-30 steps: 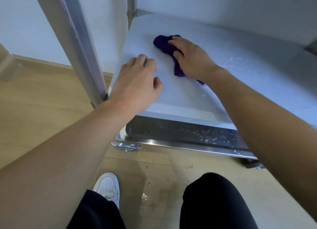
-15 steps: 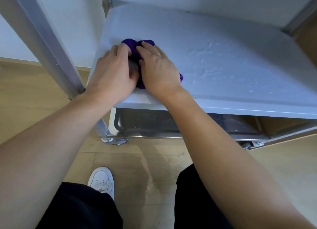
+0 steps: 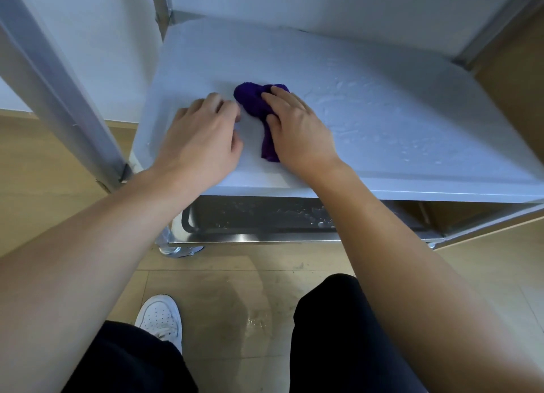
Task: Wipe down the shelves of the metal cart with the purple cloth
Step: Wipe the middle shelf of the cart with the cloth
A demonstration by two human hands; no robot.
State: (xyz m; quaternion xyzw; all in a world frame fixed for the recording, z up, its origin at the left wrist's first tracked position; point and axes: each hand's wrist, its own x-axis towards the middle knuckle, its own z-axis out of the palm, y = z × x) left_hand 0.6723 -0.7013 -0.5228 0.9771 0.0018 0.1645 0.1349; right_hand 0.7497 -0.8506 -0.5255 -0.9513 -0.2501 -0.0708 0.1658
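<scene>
Mid-wipe: I'm working the metal cart's pale middle shelf (image 3: 382,127).
My right hand (image 3: 297,133) is gripping the bunched purple cloth (image 3: 250,98) at the shelf's 9 o'clock side. My left hand (image 3: 203,136) is resting empty beside it. Next, I'm judging, a firm sweep toward the wet streaks (image 3: 353,104) at 3 o'clock.

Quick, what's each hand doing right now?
Left hand: loosely curled, rests on shelf, holding nothing.
Right hand: grips the purple cloth.

Bunched purple cloth (image 3: 252,101) on wet shelf (image 3: 382,118).
</scene>
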